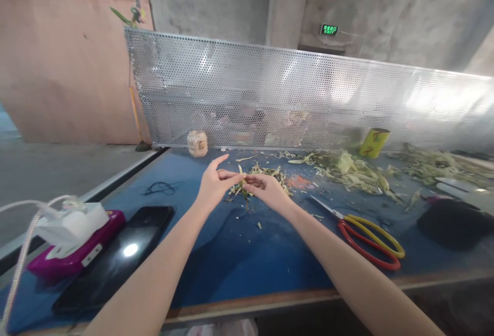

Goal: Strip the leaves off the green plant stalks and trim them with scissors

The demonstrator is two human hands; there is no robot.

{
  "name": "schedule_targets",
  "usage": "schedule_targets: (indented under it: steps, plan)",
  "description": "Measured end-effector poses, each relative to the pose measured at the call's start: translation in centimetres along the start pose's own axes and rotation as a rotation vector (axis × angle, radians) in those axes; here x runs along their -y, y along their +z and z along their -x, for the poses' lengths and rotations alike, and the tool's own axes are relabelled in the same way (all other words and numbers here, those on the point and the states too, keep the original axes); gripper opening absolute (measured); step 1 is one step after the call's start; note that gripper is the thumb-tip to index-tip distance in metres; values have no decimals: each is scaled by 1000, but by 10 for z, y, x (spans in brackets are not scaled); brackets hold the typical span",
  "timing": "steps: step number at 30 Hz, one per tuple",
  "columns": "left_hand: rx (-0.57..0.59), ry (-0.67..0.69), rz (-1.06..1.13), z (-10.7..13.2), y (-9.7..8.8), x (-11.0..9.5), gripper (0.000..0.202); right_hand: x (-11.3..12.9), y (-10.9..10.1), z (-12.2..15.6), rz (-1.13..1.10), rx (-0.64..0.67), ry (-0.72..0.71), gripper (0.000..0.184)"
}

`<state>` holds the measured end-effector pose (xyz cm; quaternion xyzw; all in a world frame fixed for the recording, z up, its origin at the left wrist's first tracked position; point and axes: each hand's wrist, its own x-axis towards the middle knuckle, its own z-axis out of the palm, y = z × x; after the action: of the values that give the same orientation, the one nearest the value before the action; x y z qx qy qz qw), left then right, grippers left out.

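Where left grip [216, 182] meets right grip [268, 191], a pale plant strip [241, 170] shows.
Left pinches it; right's hold, cannot tell. Scrap heap [276, 172] alongside, on blue tabletop [239, 269].

From the scraps [281, 175], surface [247, 274] is mostly free at six o'clock; mesh [270, 89] blocks twelve, scissors [341, 216] four, phone [116, 253] eight.
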<state>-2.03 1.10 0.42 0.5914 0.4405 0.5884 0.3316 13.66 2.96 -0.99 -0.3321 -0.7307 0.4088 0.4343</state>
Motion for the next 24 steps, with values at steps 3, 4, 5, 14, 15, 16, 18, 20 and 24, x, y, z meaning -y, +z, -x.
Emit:
schedule_targets:
  steps: [3,4,5,14,15,16,18,20,24]
  plan:
    - [98,-28,35,2,1,-3,80,-1,-4,1,-135,94,59,25]
    - [128,-27,45,2,1,-4,80,-2,-5,1,-170,119,82,26]
    - [155,-23,54,3,1,-5,80,-3,-7,2,-196,137,103,26]
    - [226,-51,164,6,3,-12,76,-4,-10,4,-405,172,146,23]
    - [232,-55,185,6,4,-12,76,-3,-9,4,-448,182,165,23]
    - [238,-59,206,7,4,-12,76,-3,-8,5,-492,190,189,24]
    - [252,-66,246,7,5,-11,76,-3,-7,6,-570,200,229,26]
    - [271,-73,282,8,6,-11,75,-4,-5,6,-624,203,254,28]
    - [318,-89,351,9,7,-12,76,-7,0,6,-687,235,227,36]
